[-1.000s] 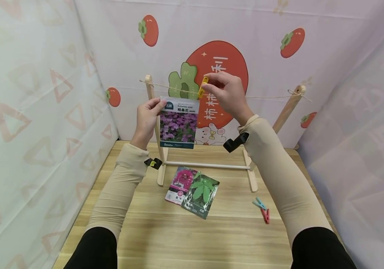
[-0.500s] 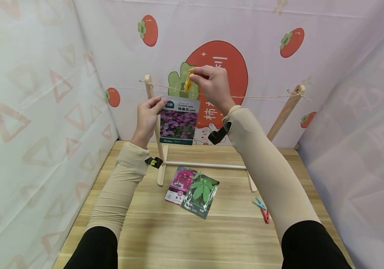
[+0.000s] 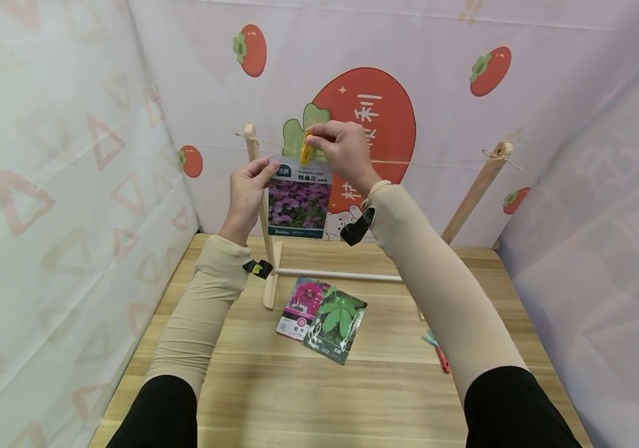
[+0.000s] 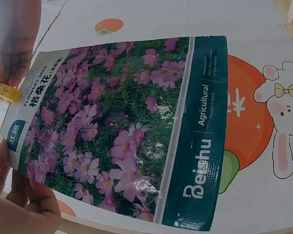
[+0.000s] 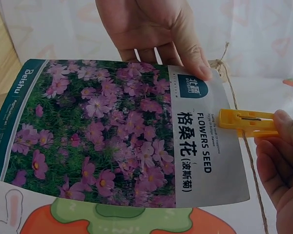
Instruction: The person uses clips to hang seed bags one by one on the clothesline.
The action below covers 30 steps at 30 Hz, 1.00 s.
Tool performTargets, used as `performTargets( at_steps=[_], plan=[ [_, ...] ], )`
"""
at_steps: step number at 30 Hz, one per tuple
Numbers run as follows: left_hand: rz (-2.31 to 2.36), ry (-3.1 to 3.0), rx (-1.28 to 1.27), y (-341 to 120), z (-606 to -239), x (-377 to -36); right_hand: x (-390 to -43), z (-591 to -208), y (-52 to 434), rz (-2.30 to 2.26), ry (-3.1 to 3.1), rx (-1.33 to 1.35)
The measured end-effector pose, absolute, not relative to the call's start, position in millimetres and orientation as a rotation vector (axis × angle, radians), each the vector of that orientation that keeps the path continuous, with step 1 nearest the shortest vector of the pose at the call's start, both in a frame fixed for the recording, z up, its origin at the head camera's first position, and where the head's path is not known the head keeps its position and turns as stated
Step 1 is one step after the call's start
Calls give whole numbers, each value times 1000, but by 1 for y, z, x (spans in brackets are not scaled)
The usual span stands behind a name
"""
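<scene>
My left hand (image 3: 249, 193) pinches the upper left corner of a flower seed packet (image 3: 298, 202), thumb on its front and fingers behind. The packet shows pink-purple flowers and hangs upright at the string line (image 5: 251, 170). In my right hand (image 3: 344, 149) a yellow clothespin (image 5: 246, 122) is pinched between thumb and fingers. The clothespin's tip lies over the packet's top edge near the middle, and in the right wrist view the string passes right at it. The left wrist view also shows the yellow clothespin (image 4: 7, 93) at the packet's top edge.
The string runs between two wooden posts (image 3: 478, 193) of a stand with a white bottom bar (image 3: 341, 274). Below lie a pink-flower seed packet (image 3: 297, 311) and a green-leaf packet (image 3: 337, 326), overlapping. Blue (image 3: 430, 338) and red (image 3: 443, 359) clothespins lie at the right, partly behind my sleeve.
My right hand has moved left along the string with the yellow clothespin, rising and then coming down onto the packet's top edge. My left hand keeps the packet nearly in place, raised slightly.
</scene>
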<state>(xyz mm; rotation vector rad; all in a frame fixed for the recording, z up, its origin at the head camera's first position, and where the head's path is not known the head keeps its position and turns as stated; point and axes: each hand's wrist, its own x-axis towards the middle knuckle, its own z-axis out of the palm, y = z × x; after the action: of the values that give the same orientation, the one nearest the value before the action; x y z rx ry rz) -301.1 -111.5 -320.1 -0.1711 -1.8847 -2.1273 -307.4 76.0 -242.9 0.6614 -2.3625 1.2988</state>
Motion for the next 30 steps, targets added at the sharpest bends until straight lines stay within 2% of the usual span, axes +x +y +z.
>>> performTargets(
  at_steps=[15, 30],
  plan=[
    [-2082, -1964, -114, -109, -320, -298, -306, -242, 74, 1171, -2609, 675],
    [-1919, -2038, -116, -109, -331, -292, -296, -252, 78, 988, -2606, 724]
  ],
)
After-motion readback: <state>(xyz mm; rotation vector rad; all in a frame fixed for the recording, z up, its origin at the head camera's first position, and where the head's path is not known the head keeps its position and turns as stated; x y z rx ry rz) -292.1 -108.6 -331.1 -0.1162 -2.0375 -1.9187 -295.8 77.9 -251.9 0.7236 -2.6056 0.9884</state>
